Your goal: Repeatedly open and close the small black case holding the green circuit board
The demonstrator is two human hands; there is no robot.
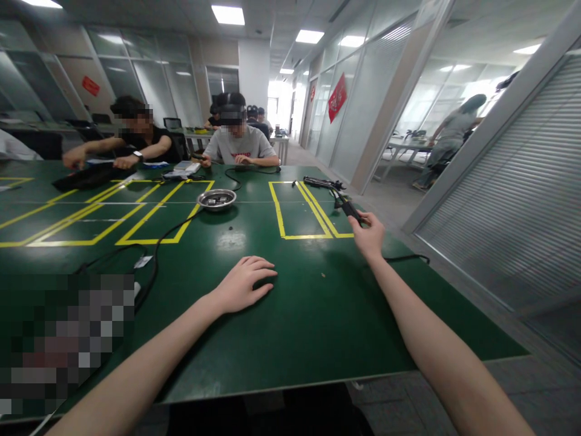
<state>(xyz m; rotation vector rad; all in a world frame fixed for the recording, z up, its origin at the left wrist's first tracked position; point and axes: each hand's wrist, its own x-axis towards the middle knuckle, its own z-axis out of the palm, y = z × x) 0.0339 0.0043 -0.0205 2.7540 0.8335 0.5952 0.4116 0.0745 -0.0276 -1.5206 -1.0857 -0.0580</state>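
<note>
My left hand (247, 283) lies on the green table (290, 339) with its fingers spread, holding nothing. Farther forward on the right, my right hand (368, 235) is closed around the dark handle of a black corded hand tool (348, 208). Its front end points away from me, and its exact kind is hard to make out. A black cable (406, 258) runs out behind that hand. Just beyond the tool lies a dark, slender jointed item (323, 181), too small to identify. Ahead of my left hand stands a round metal bowl (216, 200) with small metallic pieces inside.
Yellow tape (306, 237) outlines rectangles on the table. A black cable (158, 248) crosses the left side near a blurred-out patch (72, 339). Across the table, one person (238, 142) wears a headset; another person's hands (127, 161) touch a dark object (91, 174).
</note>
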